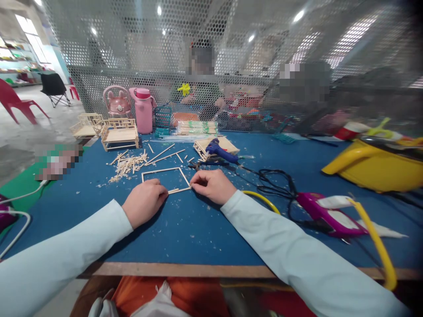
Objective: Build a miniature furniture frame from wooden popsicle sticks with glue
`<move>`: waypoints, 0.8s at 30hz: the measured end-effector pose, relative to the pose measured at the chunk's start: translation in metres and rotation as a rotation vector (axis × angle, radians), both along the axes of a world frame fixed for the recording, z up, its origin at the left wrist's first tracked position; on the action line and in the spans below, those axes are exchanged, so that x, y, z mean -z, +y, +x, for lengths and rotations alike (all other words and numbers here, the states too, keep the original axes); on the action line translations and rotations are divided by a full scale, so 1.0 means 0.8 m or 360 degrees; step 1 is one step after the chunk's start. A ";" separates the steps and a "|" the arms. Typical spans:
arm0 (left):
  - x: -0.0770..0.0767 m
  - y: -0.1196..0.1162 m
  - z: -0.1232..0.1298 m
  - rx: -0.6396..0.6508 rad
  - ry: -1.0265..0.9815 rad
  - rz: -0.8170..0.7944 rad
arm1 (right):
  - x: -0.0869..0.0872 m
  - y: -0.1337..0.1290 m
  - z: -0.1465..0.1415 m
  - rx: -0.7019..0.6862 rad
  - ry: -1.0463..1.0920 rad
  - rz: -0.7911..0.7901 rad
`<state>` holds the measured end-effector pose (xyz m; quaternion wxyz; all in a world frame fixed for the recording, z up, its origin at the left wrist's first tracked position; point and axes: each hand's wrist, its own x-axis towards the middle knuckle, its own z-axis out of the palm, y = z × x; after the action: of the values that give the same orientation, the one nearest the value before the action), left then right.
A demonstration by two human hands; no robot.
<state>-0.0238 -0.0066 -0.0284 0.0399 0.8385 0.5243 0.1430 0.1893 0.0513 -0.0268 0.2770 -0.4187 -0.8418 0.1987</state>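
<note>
A rectangular frame of thin wooden sticks [161,170] lies flat on the blue tabletop [185,233]. My left hand [145,200] has its fingers closed on the frame's near left part, where the fingertips cover the corner. At the near right corner, my right hand [213,186] pinches the stick end between thumb and forefinger. Just beyond the frame are a heap of short stick pieces [128,166] and some longer loose sticks [163,155]. A blue glue gun [221,152] rests against a small stick-built piece [201,147] behind my right hand.
Two small stick-built benches [119,132] [86,125], a pink bottle [143,110] and packed sticks [197,127] stand along the back. To the right are black cable [277,180], a purple tool [333,215], yellow tube [373,229] and yellow container [376,165]. Beyond the perforated screen [247,48] sits a person.
</note>
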 end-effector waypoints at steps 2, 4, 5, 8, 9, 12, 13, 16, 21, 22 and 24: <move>0.001 0.000 0.000 0.0005 0.0001 0.0004 | 0.001 -0.001 0.001 -0.0005 0.0005 0.0008; 0.002 0.001 -0.001 0.0017 -0.0002 0.0011 | 0.001 -0.001 0.003 -0.0031 0.0026 -0.0014; 0.003 0.001 -0.002 0.0025 -0.0006 0.0019 | 0.001 -0.001 0.004 -0.0040 0.0057 -0.0033; 0.005 0.002 -0.004 0.0057 -0.0030 0.0048 | 0.002 0.002 0.007 -0.0027 0.0249 -0.0108; 0.005 0.002 -0.004 0.0064 -0.0036 0.0055 | 0.003 0.004 0.008 -0.0013 0.0321 -0.0129; 0.005 -0.001 -0.004 0.0051 -0.0067 0.0069 | 0.004 0.008 0.010 0.0037 0.0381 -0.0109; 0.004 -0.001 -0.004 0.0038 -0.0086 0.0083 | 0.003 0.008 0.010 0.0055 0.0333 -0.0074; 0.001 -0.002 -0.006 -0.0012 -0.0161 0.0166 | 0.001 0.006 0.007 0.0066 0.0085 -0.0023; -0.006 0.004 -0.017 -0.0107 -0.0274 0.0301 | -0.004 0.004 0.003 0.0047 -0.0131 -0.0017; -0.007 0.005 -0.018 -0.0129 -0.0282 0.0311 | -0.003 0.004 0.003 0.0039 -0.0145 -0.0005; -0.007 0.006 -0.021 -0.0156 -0.0281 0.0319 | -0.002 0.005 0.002 0.0012 -0.0152 0.0003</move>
<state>-0.0403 -0.0015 -0.0224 -0.0051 0.7958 0.5421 0.2697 0.1911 0.0557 -0.0248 0.2377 -0.4306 -0.8526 0.1767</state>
